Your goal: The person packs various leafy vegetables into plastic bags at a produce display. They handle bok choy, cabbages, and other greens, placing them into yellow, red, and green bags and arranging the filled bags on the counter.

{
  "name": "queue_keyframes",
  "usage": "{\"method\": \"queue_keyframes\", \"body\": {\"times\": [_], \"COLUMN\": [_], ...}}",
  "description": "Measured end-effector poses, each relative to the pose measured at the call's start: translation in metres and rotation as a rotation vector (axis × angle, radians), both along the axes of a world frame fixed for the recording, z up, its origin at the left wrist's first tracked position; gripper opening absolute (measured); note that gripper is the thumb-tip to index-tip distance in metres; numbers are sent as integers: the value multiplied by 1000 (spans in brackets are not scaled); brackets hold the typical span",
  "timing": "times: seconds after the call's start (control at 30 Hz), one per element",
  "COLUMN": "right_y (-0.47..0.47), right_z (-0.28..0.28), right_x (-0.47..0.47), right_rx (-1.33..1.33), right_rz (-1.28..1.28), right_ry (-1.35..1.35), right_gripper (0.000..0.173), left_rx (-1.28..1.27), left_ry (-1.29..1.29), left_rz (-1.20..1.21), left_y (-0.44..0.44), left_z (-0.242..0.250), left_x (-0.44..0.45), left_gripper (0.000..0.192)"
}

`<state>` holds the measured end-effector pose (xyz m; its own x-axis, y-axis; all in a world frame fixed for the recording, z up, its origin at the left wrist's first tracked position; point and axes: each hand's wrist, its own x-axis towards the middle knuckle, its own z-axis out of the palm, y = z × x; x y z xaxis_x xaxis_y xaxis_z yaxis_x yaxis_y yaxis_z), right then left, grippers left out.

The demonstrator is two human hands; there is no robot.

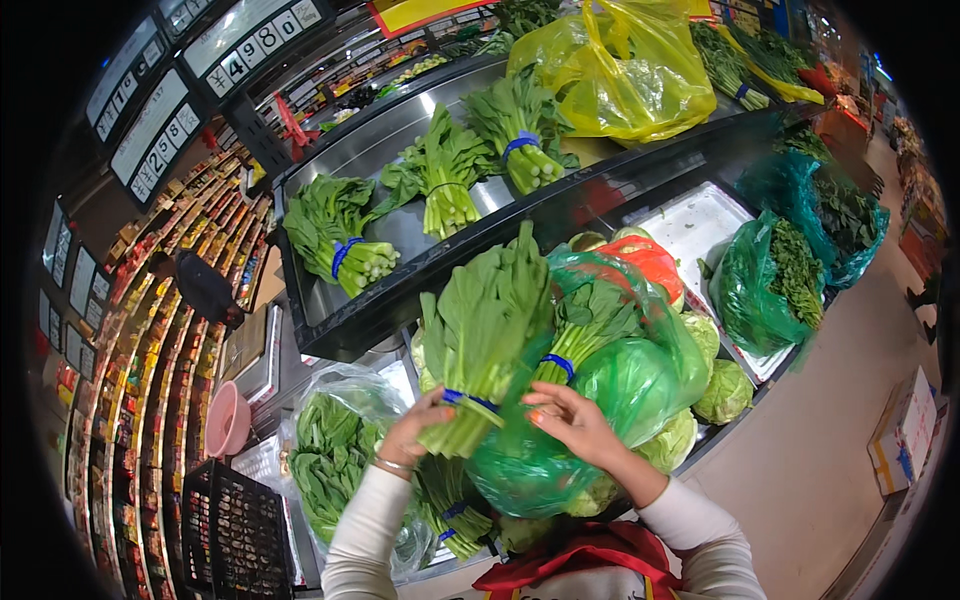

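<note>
My left hand [416, 427] grips a bunch of leafy greens [487, 322] by its stems, near the blue band around them. To its right my right hand [566, 420] has its fingers apart, close to the stems and over a green plastic bag [630, 382]. A second banded bunch [592, 322] lies on that bag. Three tied bunches rest on the metal shelf above: one at the left [337, 232], one in the middle [446, 180] and one at the right [525, 135]. Below my left hand are more banded greens [454, 495].
Cabbages [724, 390] lie around the green bag. A black shelf edge [450, 262] crosses ahead. A yellow bag [615, 75] sits on the shelf. Clear-bagged greens [330, 450], a black crate [232, 525] and a pink basin [227, 420] are at left. A person [202, 285] is farther left.
</note>
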<state>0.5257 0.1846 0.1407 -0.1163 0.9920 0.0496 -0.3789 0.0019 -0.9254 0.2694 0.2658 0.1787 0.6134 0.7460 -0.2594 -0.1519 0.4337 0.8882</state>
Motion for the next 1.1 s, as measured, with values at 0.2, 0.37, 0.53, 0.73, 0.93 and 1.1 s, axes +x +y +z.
{"method": "queue_keyframes", "body": {"times": [0.2, 0.37, 0.53, 0.73, 0.93, 1.1], "right_y": [11, 15, 28, 32, 47, 47], "right_z": [11, 39, 75, 90, 91, 109], "right_x": [-38, -14, 0, 3, 27, 22], "right_rx": [-22, 120, 149, 187, 242, 255], "right_rz": [-45, -279, -397, -345, -531, -572], "right_ry": [415, 383, 314, 305, 266, 131], "right_gripper": [37, 29, 39, 50, 46, 63], "left_rx": [229, 1285, 1394, 1650, 1472, 1387], "left_ry": [165, 785, 672, 563, 607, 738], "left_rz": [12, 345, 404, 259, -152, 220], "left_y": [-38, -46, -64, -53, -52, -49], "left_z": [5, 50, 77, 74, 64, 75], "left_x": [33, 57, 101, 124, 86, 70], "left_gripper": [51, 56, 55, 31, 32, 90]}}
